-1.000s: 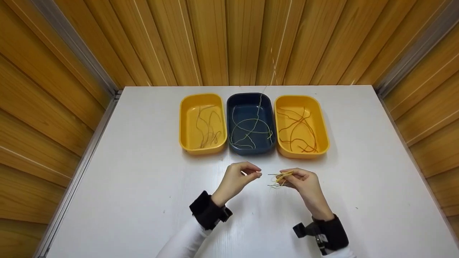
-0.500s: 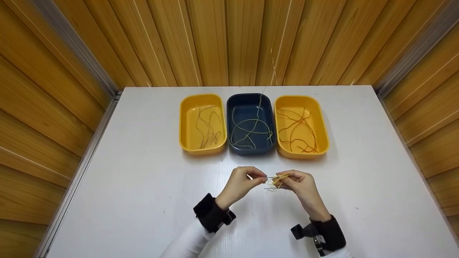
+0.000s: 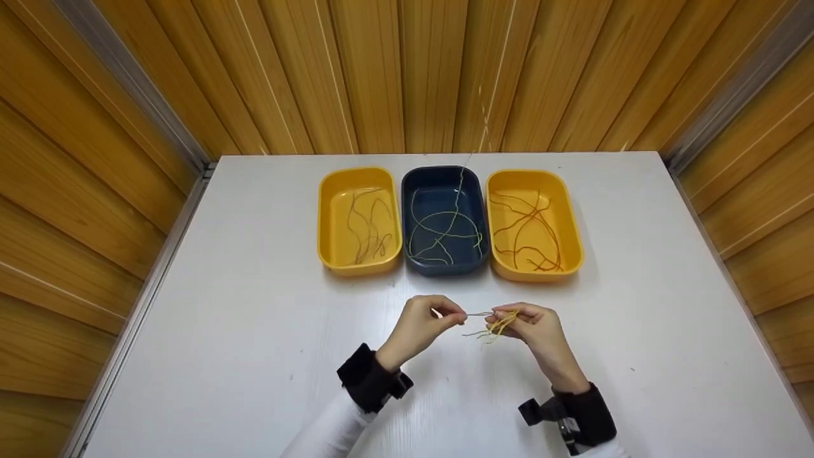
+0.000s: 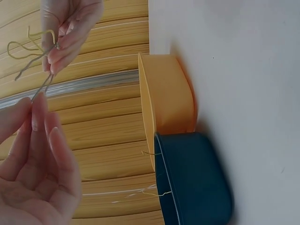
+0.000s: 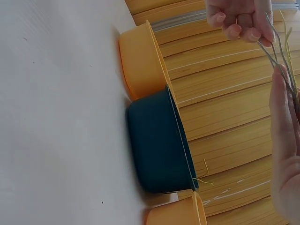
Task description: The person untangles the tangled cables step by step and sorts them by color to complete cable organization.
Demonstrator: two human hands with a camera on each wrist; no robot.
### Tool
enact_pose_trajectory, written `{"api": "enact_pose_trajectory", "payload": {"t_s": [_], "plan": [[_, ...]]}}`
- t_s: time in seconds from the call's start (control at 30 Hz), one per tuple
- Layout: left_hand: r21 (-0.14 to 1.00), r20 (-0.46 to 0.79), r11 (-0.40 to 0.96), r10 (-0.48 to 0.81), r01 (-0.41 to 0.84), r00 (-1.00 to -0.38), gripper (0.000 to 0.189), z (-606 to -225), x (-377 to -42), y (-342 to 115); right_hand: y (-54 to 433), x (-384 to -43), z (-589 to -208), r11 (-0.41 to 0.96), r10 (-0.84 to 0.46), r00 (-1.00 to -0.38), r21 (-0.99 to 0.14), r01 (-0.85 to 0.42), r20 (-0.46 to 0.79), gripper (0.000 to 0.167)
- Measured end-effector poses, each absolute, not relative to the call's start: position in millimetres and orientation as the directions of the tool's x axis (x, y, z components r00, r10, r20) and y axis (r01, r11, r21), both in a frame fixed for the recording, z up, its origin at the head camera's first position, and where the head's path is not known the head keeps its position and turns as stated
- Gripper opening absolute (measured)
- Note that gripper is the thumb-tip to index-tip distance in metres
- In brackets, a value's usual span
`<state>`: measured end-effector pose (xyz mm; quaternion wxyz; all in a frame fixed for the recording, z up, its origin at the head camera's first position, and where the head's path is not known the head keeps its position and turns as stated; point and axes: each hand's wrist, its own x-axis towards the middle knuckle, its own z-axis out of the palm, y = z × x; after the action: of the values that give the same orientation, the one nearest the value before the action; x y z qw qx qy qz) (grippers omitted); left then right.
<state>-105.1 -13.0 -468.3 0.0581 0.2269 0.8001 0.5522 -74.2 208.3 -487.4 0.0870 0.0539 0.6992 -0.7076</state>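
In the head view my left hand [image 3: 416, 331] pinches the end of a thin grey string [image 3: 477, 314] between thumb and forefinger. The string runs across to my right hand [image 3: 539, 331], which grips a small bundle of yellow strings [image 3: 504, 322] and grey ones. Loose ends of the bundle hang toward the left hand. The left wrist view shows a yellow loop [image 4: 21, 51] sticking out beside the right fingers. Up close in the right wrist view, several grey strands [image 5: 274, 44] lie between the two hands. Both hands are raised over the white table, in front of the bins.
Three bins stand side by side: a yellow bin [image 3: 360, 270] with greyish strings, a dark blue bin [image 3: 445, 270] with yellow-green strings, and another yellow bin [image 3: 537, 276] with orange-red strings. One string pokes past the blue bin's far rim. Wood-look panels [image 3: 432, 76] enclose the white table [image 3: 254, 318].
My left hand has moved right to the bundle and pinched a grey string end, then drawn back slightly left with it. The right hand has kept its grip and shifted a little.
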Motion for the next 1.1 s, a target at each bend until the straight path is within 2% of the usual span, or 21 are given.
{"api": "enact_pose_trajectory", "payload": {"t_s": [0.5, 1.1], "plan": [[0.911, 0.147, 0.335, 0.280, 0.240, -0.949, 0.009, -467, -116, -49, 218, -72, -491, -0.023, 0.006, -0.979, -0.978, 0.205, -0.205, 0.019], [0.907, 0.163, 0.377, 0.100, 0.189, -0.982, 0.012, -458, -145, -91, 229, -68, -497, -0.006, 0.047, -0.963, -0.965, 0.264, -0.264, 0.024]]}}
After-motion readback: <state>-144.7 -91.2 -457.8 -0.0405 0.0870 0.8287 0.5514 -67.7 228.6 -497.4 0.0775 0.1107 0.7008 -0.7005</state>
